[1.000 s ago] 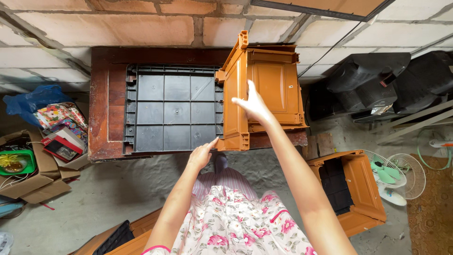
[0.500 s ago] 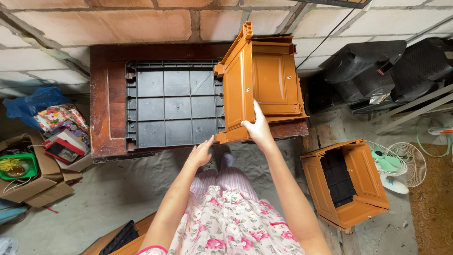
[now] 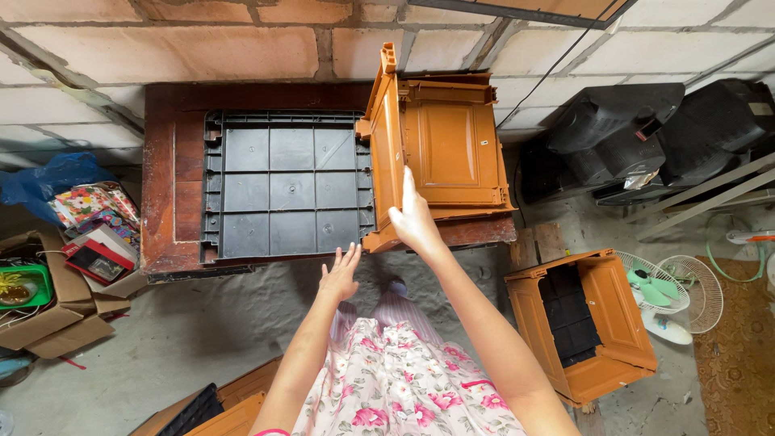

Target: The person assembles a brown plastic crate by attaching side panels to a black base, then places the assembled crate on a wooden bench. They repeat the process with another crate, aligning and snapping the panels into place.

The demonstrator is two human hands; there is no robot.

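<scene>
My right hand (image 3: 416,220) clasps the upright orange plastic panel (image 3: 387,153) at its near lower edge, long axis running away from me, while my left hand (image 3: 341,274), grip released, hovers just left, nearer the black base panel (image 3: 286,182) on the worktop (image 3: 173,161).

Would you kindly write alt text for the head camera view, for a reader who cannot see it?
Seen from above, a person's right hand grips an upright orange plastic cabinet panel on a dark wooden table, beside a flat black ribbed plastic panel. The open left hand hovers just below the table edge.
</scene>
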